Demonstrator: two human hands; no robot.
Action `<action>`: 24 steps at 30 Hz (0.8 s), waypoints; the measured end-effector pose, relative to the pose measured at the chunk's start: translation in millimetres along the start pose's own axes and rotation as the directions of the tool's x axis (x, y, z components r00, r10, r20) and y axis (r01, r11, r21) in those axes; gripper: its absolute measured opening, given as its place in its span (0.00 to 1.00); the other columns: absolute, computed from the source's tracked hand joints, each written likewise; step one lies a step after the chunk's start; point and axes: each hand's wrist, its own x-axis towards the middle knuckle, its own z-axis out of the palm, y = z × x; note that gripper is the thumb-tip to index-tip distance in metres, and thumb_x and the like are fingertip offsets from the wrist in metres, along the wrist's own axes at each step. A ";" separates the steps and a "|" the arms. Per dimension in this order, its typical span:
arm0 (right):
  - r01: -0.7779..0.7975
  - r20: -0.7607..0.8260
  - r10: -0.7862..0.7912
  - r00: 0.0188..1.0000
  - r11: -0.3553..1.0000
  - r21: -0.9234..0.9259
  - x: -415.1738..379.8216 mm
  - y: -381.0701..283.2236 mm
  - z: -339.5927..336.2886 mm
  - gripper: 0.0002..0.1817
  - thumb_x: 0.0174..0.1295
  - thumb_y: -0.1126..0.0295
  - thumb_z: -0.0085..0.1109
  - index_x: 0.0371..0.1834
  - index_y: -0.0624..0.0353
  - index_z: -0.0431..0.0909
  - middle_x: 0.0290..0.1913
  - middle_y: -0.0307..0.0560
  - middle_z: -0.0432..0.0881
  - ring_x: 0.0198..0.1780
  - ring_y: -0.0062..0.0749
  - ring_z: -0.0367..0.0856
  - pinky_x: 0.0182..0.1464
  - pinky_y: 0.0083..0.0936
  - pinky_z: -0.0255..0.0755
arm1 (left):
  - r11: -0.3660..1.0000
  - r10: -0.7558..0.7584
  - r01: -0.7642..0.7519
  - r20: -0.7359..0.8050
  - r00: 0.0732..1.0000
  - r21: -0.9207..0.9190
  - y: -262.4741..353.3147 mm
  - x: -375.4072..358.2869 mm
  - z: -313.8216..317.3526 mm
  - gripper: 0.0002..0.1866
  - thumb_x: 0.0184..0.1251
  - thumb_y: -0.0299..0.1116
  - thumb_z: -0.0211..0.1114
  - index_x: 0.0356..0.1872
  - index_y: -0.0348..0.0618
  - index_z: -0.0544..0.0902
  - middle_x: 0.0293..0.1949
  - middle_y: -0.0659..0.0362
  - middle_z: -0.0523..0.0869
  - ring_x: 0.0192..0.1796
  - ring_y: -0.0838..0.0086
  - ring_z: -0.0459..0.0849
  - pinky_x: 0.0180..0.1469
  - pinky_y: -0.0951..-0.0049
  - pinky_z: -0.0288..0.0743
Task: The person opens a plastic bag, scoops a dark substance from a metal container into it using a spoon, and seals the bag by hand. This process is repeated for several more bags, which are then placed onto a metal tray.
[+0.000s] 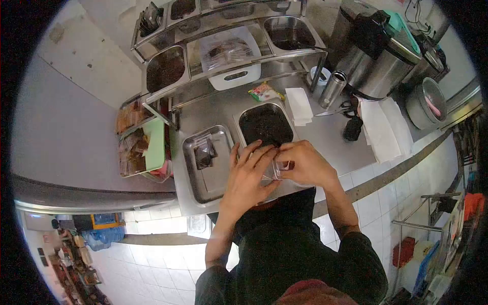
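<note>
Both hands meet at the near edge of a metal pan of dark contents (265, 124). Between them is a small clear plastic packet (277, 169), partly covered by the fingers. My right hand (305, 163) pinches its right side. My left hand (248, 175) lies on its left with the fingers spread over the pan's near rim; its thumb reaches toward the packet. Left of the hands, a shallow steel tray (223, 133) holds a small clear packet with dark contents (205, 152).
White paper (300, 105), a colourful packet (266, 92), scissors (347, 108) and a steel flask (333, 89) lie or stand behind. A rack holds a white basket (235, 79). At left is a green-sided container (156, 145); at right, a grey pot (426, 109).
</note>
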 end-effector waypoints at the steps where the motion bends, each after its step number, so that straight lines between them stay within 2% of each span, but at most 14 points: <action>1: -0.020 0.015 0.020 1.000 1.000 -0.007 -0.7 -1.1 0.1 0.14 0.44 0.71 0.74 0.35 0.64 0.85 0.34 0.57 0.83 0.40 0.55 0.85 0.44 0.44 0.78 | 1.000 -0.001 0.001 -0.003 1.000 -0.011 1.2 0.0 0.4 0.37 0.46 0.41 0.81 0.62 0.46 0.81 0.63 0.57 0.83 0.72 0.58 0.74 0.77 0.39 0.54; 4: 0.023 0.035 -0.022 0.999 0.999 -0.034 -1.8 -1.3 -1.2 0.12 0.49 0.69 0.74 0.34 0.64 0.85 0.36 0.55 0.85 0.40 0.54 0.86 0.45 0.43 0.78 | 0.996 -0.022 0.018 -0.040 0.999 -0.082 2.3 -4.5 4.0 0.34 0.46 0.37 0.80 0.60 0.45 0.82 0.60 0.56 0.84 0.68 0.57 0.77 0.75 0.40 0.57; 7: -0.077 -0.056 0.095 0.994 0.963 0.259 -4.8 -10.4 -8.9 0.12 0.55 0.66 0.73 0.35 0.63 0.85 0.36 0.52 0.86 0.41 0.53 0.86 0.47 0.45 0.78 | 0.973 -0.093 0.064 -0.125 0.988 -0.220 -5.0 -13.4 9.6 0.31 0.46 0.32 0.78 0.58 0.42 0.84 0.58 0.53 0.84 0.64 0.55 0.79 0.72 0.46 0.64; 8: -0.042 -0.222 0.062 0.973 0.995 0.091 -3.6 -4.5 -9.4 0.12 0.56 0.65 0.74 0.36 0.63 0.85 0.36 0.52 0.86 0.41 0.53 0.86 0.47 0.46 0.78 | 0.959 -0.139 0.095 -0.151 0.979 -0.267 -8.4 -17.6 8.2 0.31 0.46 0.32 0.78 0.58 0.42 0.84 0.57 0.51 0.84 0.63 0.55 0.79 0.70 0.49 0.67; 10: -0.048 -0.512 -0.095 0.854 0.965 -0.258 -0.2 15.8 -10.1 0.13 0.58 0.64 0.74 0.37 0.62 0.85 0.37 0.51 0.87 0.42 0.52 0.86 0.48 0.46 0.77 | 0.936 -0.216 0.148 -0.189 0.958 -0.321 -16.9 -26.9 5.3 0.32 0.47 0.29 0.78 0.60 0.40 0.83 0.56 0.48 0.84 0.59 0.53 0.81 0.64 0.57 0.73; 13: -0.287 -0.482 -0.006 0.876 0.797 -0.531 -3.3 42.9 -7.5 0.15 0.59 0.59 0.73 0.37 0.61 0.85 0.38 0.53 0.88 0.44 0.51 0.86 0.50 0.44 0.77 | 0.911 -0.327 0.239 -0.234 0.916 -0.337 -28.9 -41.1 1.4 0.34 0.47 0.28 0.78 0.61 0.38 0.82 0.54 0.48 0.85 0.58 0.52 0.82 0.63 0.57 0.74; 16: -0.419 -0.339 0.268 0.902 0.733 -0.535 -2.8 48.4 -1.4 0.19 0.59 0.53 0.72 0.36 0.60 0.86 0.38 0.54 0.89 0.44 0.50 0.87 0.48 0.44 0.78 | 0.916 -0.345 0.250 -0.295 0.891 -0.315 -34.8 -44.3 -5.3 0.35 0.47 0.27 0.79 0.62 0.39 0.82 0.54 0.47 0.86 0.57 0.51 0.83 0.62 0.57 0.75; 19: -0.428 -0.213 0.373 0.903 0.821 -0.378 -0.5 38.3 -4.1 0.21 0.57 0.49 0.73 0.35 0.58 0.86 0.34 0.52 0.89 0.39 0.51 0.88 0.44 0.45 0.78 | 0.924 -0.355 0.271 -0.338 0.872 -0.270 -39.1 -47.2 -8.4 0.34 0.47 0.27 0.79 0.62 0.40 0.82 0.55 0.48 0.87 0.58 0.51 0.83 0.62 0.57 0.75; 22: -0.300 -0.212 0.231 0.949 0.870 -0.392 -0.4 35.8 0.1 0.21 0.54 0.49 0.76 0.36 0.56 0.87 0.30 0.51 0.89 0.35 0.51 0.89 0.42 0.45 0.79 | 0.914 -0.383 0.300 -0.337 0.860 -0.275 -41.3 -47.5 -7.5 0.34 0.47 0.27 0.79 0.61 0.41 0.82 0.56 0.49 0.87 0.59 0.51 0.83 0.63 0.57 0.75; 24: -0.258 -0.145 0.225 0.964 0.923 -0.285 -0.2 28.1 -1.7 0.21 0.54 0.49 0.76 0.38 0.56 0.88 0.30 0.51 0.88 0.35 0.52 0.88 0.42 0.44 0.79 | 0.913 -0.379 0.290 -0.335 0.862 -0.288 -43.2 -47.4 -5.4 0.33 0.47 0.27 0.79 0.61 0.41 0.83 0.56 0.49 0.87 0.60 0.52 0.83 0.64 0.57 0.75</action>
